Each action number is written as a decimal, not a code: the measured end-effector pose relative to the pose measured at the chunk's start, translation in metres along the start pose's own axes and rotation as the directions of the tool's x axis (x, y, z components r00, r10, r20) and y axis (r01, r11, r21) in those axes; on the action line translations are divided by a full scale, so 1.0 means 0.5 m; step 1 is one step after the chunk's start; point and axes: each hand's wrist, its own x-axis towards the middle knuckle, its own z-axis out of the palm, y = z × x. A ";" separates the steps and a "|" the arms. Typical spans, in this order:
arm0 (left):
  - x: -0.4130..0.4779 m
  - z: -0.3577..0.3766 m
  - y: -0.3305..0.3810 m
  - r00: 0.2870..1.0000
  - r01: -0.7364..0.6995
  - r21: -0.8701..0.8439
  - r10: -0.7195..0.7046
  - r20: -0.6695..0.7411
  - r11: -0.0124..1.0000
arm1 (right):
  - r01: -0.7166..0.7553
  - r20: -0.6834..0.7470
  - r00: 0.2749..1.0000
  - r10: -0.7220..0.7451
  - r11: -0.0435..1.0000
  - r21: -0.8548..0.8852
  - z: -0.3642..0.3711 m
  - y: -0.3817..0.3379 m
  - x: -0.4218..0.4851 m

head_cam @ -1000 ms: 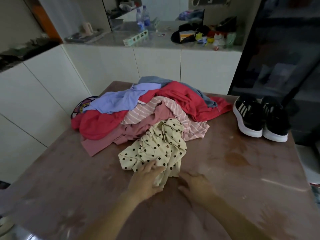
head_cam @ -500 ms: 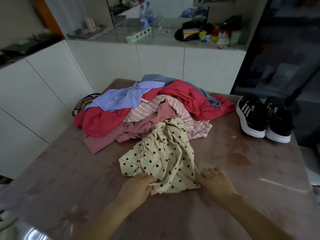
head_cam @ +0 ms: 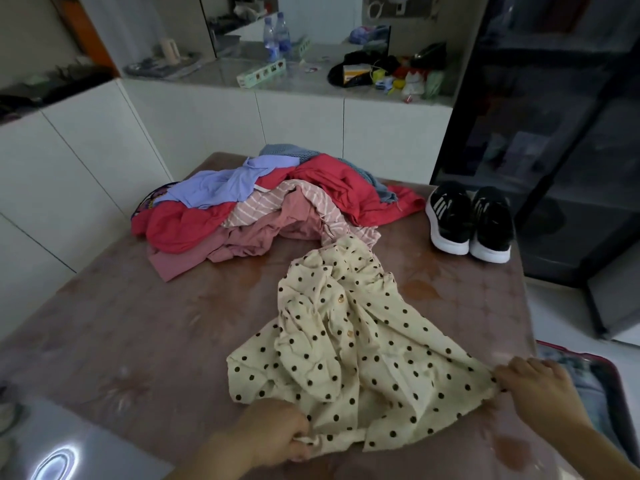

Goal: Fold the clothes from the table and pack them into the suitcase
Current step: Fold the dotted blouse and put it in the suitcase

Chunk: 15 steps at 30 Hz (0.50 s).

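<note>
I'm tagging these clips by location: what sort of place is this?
Most likely a room in a home: white built-in cabinets under a cluttered counter with water bottles, and a table holding a pile of clothes beside a pair of sneakers.

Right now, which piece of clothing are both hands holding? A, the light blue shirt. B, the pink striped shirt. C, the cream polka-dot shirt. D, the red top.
C: the left hand and the right hand each grip an edge of the cream polka-dot shirt, spread on the near side of the table, while the other clothes lie untouched in the pile behind it.
</note>
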 end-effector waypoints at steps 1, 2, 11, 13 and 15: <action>-0.003 0.003 0.019 1.000 0.004 -0.022 -0.003 0.031 1.000 | -0.001 0.028 1.000 0.001 1.000 0.001 0.009 0.010 -0.008; -0.006 0.002 0.034 1.000 0.019 -0.040 -0.018 0.014 0.999 | 0.010 0.045 0.999 -0.010 1.000 -0.006 0.014 0.014 -0.013; 0.034 -0.014 -0.013 0.797 0.193 0.222 -0.020 -0.604 0.956 | 0.204 0.151 0.966 -0.209 0.978 0.046 0.019 -0.015 -0.101; 0.055 -0.020 -0.024 0.821 0.195 0.323 0.026 -0.570 0.926 | 0.246 0.149 0.957 -0.251 0.968 0.053 -0.010 -0.028 -0.129; 0.068 -0.034 -0.034 0.834 0.182 0.401 0.075 -0.546 0.898 | 0.299 0.246 0.924 -0.293 0.954 0.016 -0.037 -0.036 -0.146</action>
